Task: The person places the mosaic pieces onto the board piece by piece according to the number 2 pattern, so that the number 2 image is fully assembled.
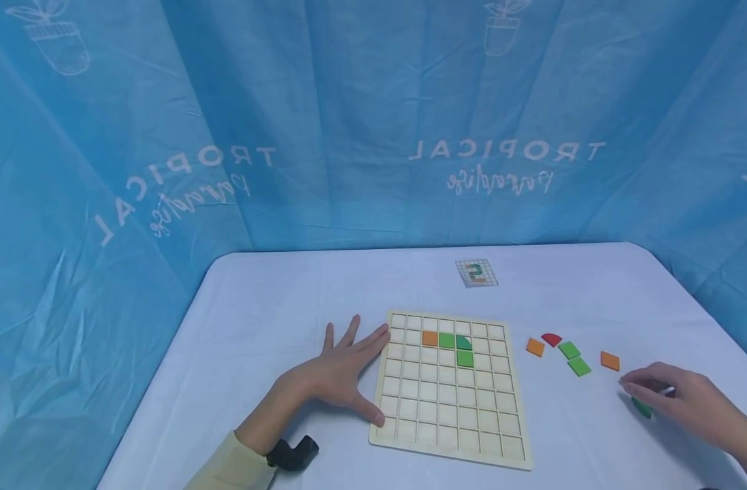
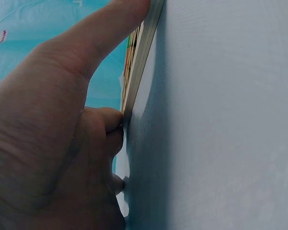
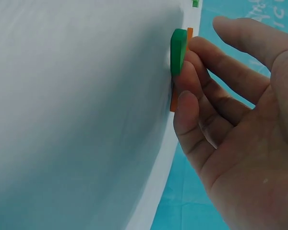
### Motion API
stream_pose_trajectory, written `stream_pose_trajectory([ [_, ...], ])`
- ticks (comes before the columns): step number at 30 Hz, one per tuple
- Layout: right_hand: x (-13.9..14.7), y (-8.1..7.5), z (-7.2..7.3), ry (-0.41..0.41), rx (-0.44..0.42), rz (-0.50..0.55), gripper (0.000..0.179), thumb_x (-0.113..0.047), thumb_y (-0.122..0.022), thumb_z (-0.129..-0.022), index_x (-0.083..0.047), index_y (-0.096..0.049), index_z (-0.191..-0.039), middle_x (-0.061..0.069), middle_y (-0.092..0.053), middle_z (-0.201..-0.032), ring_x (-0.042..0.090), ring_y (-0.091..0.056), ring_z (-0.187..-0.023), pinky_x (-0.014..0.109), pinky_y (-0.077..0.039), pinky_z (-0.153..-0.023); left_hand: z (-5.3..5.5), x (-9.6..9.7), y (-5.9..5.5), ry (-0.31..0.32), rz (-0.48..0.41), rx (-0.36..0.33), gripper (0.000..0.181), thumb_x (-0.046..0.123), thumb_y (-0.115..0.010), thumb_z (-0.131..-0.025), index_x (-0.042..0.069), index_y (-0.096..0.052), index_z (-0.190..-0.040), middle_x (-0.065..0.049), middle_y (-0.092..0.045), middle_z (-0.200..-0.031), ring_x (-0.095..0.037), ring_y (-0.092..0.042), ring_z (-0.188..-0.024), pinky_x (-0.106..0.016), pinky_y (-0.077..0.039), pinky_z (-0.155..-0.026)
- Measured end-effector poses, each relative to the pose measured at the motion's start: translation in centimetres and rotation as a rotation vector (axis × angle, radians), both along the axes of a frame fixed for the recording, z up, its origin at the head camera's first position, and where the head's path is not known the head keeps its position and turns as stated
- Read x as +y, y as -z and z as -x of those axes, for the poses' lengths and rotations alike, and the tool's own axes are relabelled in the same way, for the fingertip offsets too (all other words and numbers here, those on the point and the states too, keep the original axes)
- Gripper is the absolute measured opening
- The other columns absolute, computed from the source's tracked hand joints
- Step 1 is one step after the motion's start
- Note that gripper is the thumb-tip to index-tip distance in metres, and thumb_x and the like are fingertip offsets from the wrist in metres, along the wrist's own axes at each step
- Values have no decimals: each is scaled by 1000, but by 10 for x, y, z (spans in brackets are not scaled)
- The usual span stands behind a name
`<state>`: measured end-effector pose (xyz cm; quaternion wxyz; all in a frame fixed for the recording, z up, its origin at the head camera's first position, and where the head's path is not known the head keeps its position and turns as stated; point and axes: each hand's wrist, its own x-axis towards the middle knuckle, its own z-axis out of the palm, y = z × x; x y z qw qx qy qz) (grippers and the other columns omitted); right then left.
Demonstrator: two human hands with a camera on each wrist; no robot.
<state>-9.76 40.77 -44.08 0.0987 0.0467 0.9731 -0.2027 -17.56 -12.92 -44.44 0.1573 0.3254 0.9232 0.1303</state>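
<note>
My left hand point(image 1: 339, 374) lies with its fingers spread at the left side of a pale wooden grid board point(image 1: 450, 457). Its thumb and fingertips touch the board's edge, as the left wrist view also shows. On the board's upper part sit an orange square tile point(image 1: 430, 338), a green square tile point(image 1: 447, 340), a dark green quarter-round tile point(image 1: 464, 342) and, below that, another green square tile point(image 1: 465, 358). At the right, my right hand point(image 1: 679, 395) hovers low with loosely bent fingers, thumb apart. Another dark green curved tile point(image 3: 177, 51) is right at its fingertips, partly hidden in the head view.
Between board and right hand lie two orange tiles point(image 1: 609, 361), a red quarter-round tile point(image 1: 551, 339) and two green square tiles point(image 1: 579, 367). A small pattern card point(image 1: 477, 273) lies behind the board on the white table point(image 1: 288, 292). Blue curtains point(image 1: 373, 122) hang behind.
</note>
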Motion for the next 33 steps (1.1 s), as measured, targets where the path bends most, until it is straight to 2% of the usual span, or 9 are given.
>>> stream_pose_trajectory([
  [6, 4, 0, -7, -12, 26, -2, 54, -54, -63, -88, -4, -70, -109, 11, -67, -104, 22, -60, -84, 35, -51, -62, 0, 0, -1, -3, -2, -5, 134, 90, -60, -51, 27, -6, -156, 17, 6, -159, -31, 19, -142, -65, 17, -103],
  [10, 6, 0, -11, -12, 43, -10, 55, -56, -62, -87, -7, -71, -108, 6, -67, -100, 18, -58, -81, 30, -48, -59, -1, 0, -1, -5, -1, -9, 134, 90, -61, -51, 27, -6, -156, 17, 6, -159, -31, 19, -142, -65, 16, -103],
  [14, 7, 1, -12, 7, 3, 0, 55, -55, -62, -88, -5, -70, -109, 2, -66, -95, 17, -57, -77, 29, -47, -57, -1, 0, -1, -5, -2, -12, 133, 89, -61, -52, 27, -6, -156, 16, 6, -159, -31, 19, -142, -65, 16, -103],
  [16, 9, 2, -12, 3, -18, 7, 51, -50, -64, -88, -4, -70, -110, 3, -67, -97, 17, -58, -77, 30, -48, -58, -1, 0, -1, -5, -3, -12, 134, 90, -61, -52, 27, -6, -156, 17, 6, -159, -31, 19, -142, -65, 16, -103],
  [19, 12, 3, -14, -26, -31, 5, 39, -34, -69, -88, -4, -69, -111, 5, -67, -100, 17, -58, -78, 29, -49, -59, -1, 0, -1, -4, -3, -12, 133, 90, -61, -52, 27, -6, -156, 17, 6, -158, -31, 19, -142, -65, 17, -103],
  [23, 14, 3, -18, -84, -4, 6, 32, -14, -73, -82, -4, -68, -112, 4, -66, -102, 12, -56, -76, 25, -50, -59, -1, 0, -1, 0, -5, -12, 133, 89, -61, -52, 27, -6, -156, 17, 6, -159, -31, 19, -142, -65, 17, -103],
  [26, 14, 3, -21, -98, 1, 5, 36, -11, -74, -79, -5, -67, -113, 2, -64, -102, 7, -51, -72, 23, -50, -59, -1, 0, -1, 1, -3, -8, 133, 89, -61, -52, 27, -6, -156, 17, 6, -158, -31, 19, -142, -65, 16, -103],
  [33, 16, 4, -21, -116, -17, 3, 34, -7, -77, -77, -8, -69, -110, 2, -60, -102, 7, -49, -71, 22, -50, -61, -1, 0, -1, -1, -4, -7, 133, 90, -61, -52, 28, -6, -156, 17, 6, -158, -31, 19, -142, -65, 16, -103],
])
